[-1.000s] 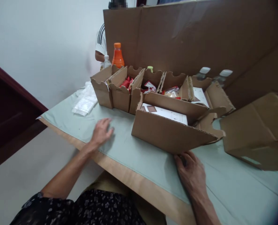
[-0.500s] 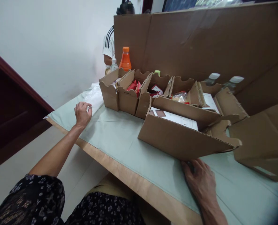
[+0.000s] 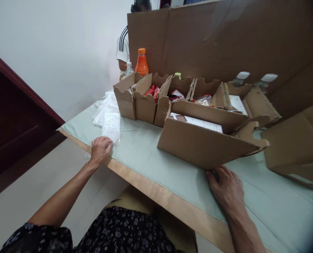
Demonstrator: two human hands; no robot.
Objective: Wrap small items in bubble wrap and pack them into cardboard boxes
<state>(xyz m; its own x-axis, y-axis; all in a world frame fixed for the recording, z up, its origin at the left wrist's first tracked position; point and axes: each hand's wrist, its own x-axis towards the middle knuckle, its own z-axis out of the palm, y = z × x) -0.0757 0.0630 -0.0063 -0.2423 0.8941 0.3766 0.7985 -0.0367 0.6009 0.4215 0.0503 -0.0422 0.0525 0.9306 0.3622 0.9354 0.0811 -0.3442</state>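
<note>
My left hand (image 3: 100,150) is at the table's left front edge, its fingers closed on the near end of a clear bubble wrap bag (image 3: 111,124). More bubble wrap lies flat behind that piece. My right hand (image 3: 227,188) rests on the table, thumb and fingers apart with a gap between them. Its fingertips meet the lower edge of a long cardboard bin (image 3: 198,144), and some are partly hidden there. Inside that bin stands a white box (image 3: 198,123) with brown squares on it.
Several cardboard bins (image 3: 147,107) stand in a row behind, holding red packets (image 3: 152,91) and other packages. An orange bottle (image 3: 142,63) and clear bottles (image 3: 264,82) are behind them. A tall cardboard panel (image 3: 198,38) backs the table. A person (image 3: 123,49) is beyond it.
My left hand has come nearer the table's front edge, drawing a piece of bubble wrap toward me. My right hand stays by the long bin. The view has shifted slightly.
</note>
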